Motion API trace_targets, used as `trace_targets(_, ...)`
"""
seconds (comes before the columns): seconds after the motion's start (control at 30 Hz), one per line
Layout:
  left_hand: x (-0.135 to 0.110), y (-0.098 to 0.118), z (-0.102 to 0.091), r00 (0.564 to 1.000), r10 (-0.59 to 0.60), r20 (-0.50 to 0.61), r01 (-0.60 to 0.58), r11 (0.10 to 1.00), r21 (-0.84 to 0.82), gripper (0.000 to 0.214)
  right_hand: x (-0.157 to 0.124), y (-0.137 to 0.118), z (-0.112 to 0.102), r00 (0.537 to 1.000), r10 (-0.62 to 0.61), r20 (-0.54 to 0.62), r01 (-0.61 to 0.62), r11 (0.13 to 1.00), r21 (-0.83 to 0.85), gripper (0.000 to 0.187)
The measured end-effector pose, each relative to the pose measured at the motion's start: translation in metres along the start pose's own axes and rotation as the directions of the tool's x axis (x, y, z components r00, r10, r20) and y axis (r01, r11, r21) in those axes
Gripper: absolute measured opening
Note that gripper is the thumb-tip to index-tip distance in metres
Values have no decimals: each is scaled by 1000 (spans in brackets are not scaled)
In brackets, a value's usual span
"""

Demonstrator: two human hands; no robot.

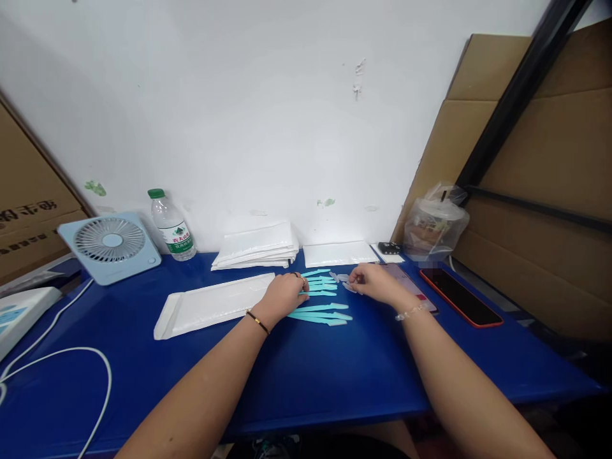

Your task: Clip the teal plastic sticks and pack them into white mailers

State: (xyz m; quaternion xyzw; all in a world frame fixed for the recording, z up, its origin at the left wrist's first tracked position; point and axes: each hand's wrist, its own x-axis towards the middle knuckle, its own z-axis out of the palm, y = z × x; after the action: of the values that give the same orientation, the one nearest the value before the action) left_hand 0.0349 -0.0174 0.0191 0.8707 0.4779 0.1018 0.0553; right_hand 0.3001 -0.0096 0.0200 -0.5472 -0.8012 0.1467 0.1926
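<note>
Several slim turquoise eyebrow razors [325, 315] lie fanned out on the blue table, their angled ends pointing right. My left hand [285, 294] is curled over the handles of the upper group, with thumb and fingers closed around them; how many it grips is hidden. To the right, small clear plastic caps [343, 278] are scattered beside the razor ends. My right hand [370, 282] pinches one of these caps between thumb and fingertips, close above the table. Left of my left hand lies a long white padded envelope [210, 307], its flap end facing left.
A stack of white envelopes [258, 245] and another white envelope [337, 253] rest against the wall. A blue fan [112, 245] and a water bottle [173, 226] stand left. On the right are a red-edged phone [461, 298], a bagged cup [435, 223] and a small black object [389, 247].
</note>
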Motion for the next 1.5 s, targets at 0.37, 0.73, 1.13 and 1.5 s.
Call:
trace_targets(0.37, 0, -1, -2, 999, -43, 29, 45, 994, -95, 13, -2, -4, 9, 993, -67, 94, 60, 995, 84, 10)
trace_targets(0.73, 1, -8, -3, 995, -95, 27, 99, 949, -300, 13, -6, -23, -7, 994, 14, 112, -66, 877, 477, 26)
trace_targets(1.13, -1, 0, -7, 997, -24, 72, 46, 945, -323, 17, -2, -33, 13, 990, -81, 117, 8, 855, 519, 25)
trace_targets(1.5, 0, -3, 1, 998, -36, -54, 35, 999, -16, 17, -8, 1, -16, 945, 310, 104, -304, 950, -67, 23)
